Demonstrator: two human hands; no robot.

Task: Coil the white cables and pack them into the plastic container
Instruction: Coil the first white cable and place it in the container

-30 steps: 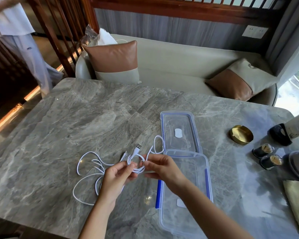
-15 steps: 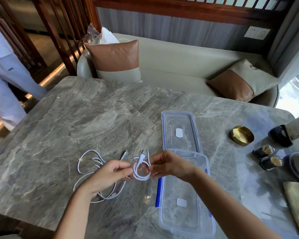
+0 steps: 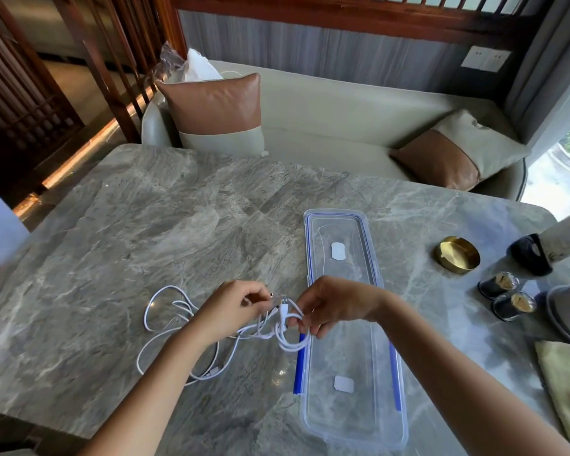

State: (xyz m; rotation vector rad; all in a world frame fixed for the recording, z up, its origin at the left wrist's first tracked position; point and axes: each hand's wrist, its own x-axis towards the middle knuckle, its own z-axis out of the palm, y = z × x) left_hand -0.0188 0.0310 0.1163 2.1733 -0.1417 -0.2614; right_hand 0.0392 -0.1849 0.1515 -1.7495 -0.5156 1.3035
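coiling | pinched in right grip point(image 3: 329, 307): small coil point(image 3: 290, 342), held over container's point(image 3: 352, 357) left rim for short drop | pinched in left grip point(image 3: 231, 311): cable end point(image 3: 273, 296), to keep loops tidy | loose on surface point(image 3: 145, 225) alongside: remaining cable point(image 3: 180, 306)

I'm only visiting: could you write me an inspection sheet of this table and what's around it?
Surface: grey veined marble table.
Job's things: clear plastic container with blue clips, open, no cable inside; its lid lies flat beyond it.
Clutter: brass ashtray, two dark jars, yellow cloth, all at the right.
Hands: left hand pinches the white cables near a plug; right hand pinches a small coil.
Cables: mostly loose loops on the table left of the container; only one coil formed.
Surroundings: beige sofa with brown cushions, wooden screen.
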